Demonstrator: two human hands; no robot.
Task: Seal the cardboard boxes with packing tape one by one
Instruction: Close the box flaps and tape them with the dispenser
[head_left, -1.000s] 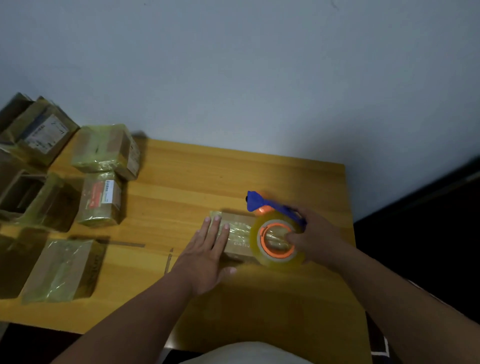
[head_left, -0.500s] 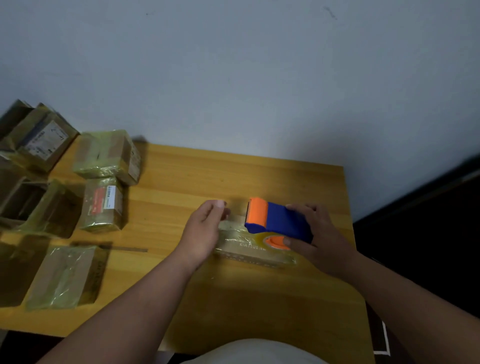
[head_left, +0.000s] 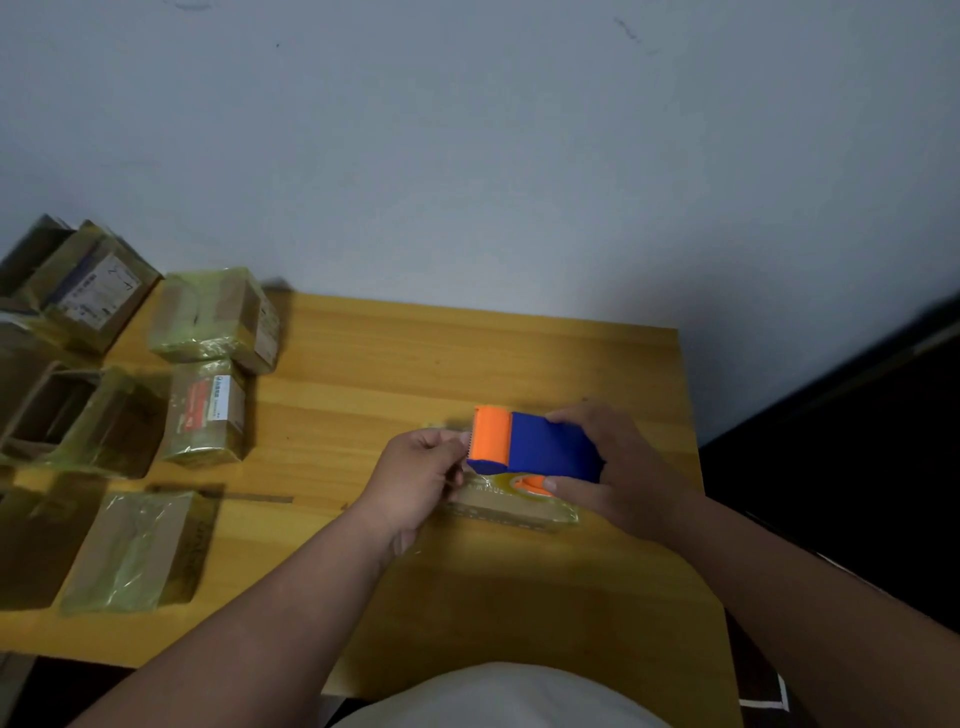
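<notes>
Box (head_left: 511, 512) lay flat on the bench (head_left: 467, 364), right of centre, already glossy with tape, mostly hidden under your hands. Dispenser (head_left: 535, 447) sat just above it, blue body, orange roller end pointing left, tape roll (head_left: 519, 486) peeking out underneath and touching or nearly touching the box top. Your right hand (head_left: 613, 467) gripped the dispenser, fingers curled over the far side, thumb on the near edge by the roll. Your left hand (head_left: 415, 478) was curled, fingertips pinched at the dispenser's toothed edge; looked like the tape end, but clear film there was too faint to confirm. Left side of the bench: a cluster of taped boxes (head_left: 218, 317), one with a red and white label (head_left: 208, 410), one flat near the front edge (head_left: 135, 551), one open carton (head_left: 47, 410) at the far left. Thin dark strip (head_left: 260, 499) lay on the bench between the cluster and your left arm. Plain wall (head_left: 467, 156) behind.
</notes>
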